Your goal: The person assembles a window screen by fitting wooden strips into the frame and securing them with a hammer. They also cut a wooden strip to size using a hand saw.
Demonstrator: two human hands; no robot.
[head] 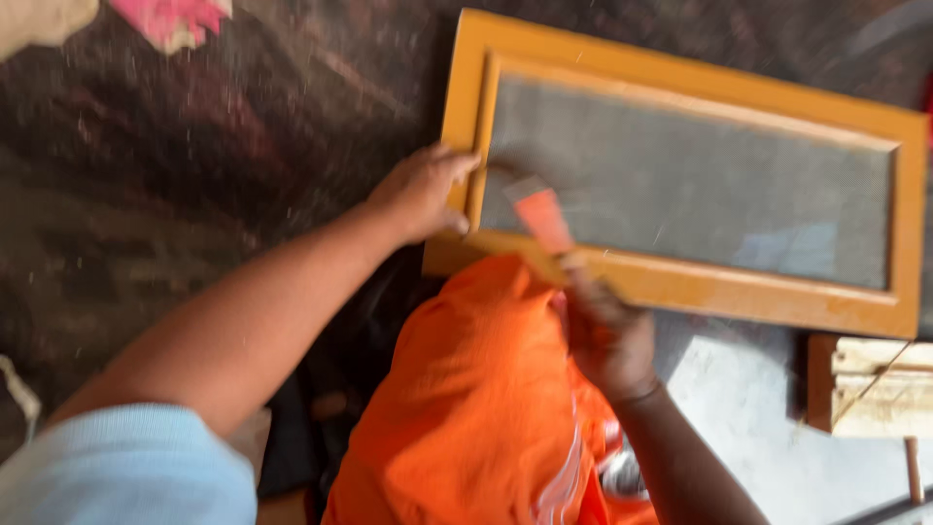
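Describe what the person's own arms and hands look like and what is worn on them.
Both hands are bare: no gloves, rings or watch can be made out on the left hand or the right hand, though the picture is blurred. The left arm has a short light blue sleeve at the upper arm, with the forearm uncovered. The right forearm is uncovered as far as the frame shows.

Dark, mottled brown floor [175,165] across the left and far side, speckled with pale dust. Pink scrap [175,17] and a pale cloth [39,17] at the far left corner. Lighter grey concrete patch [748,418] near right, beside stacked pale wooden pieces [875,389]. Soft, even light; heavily blurred throughout.
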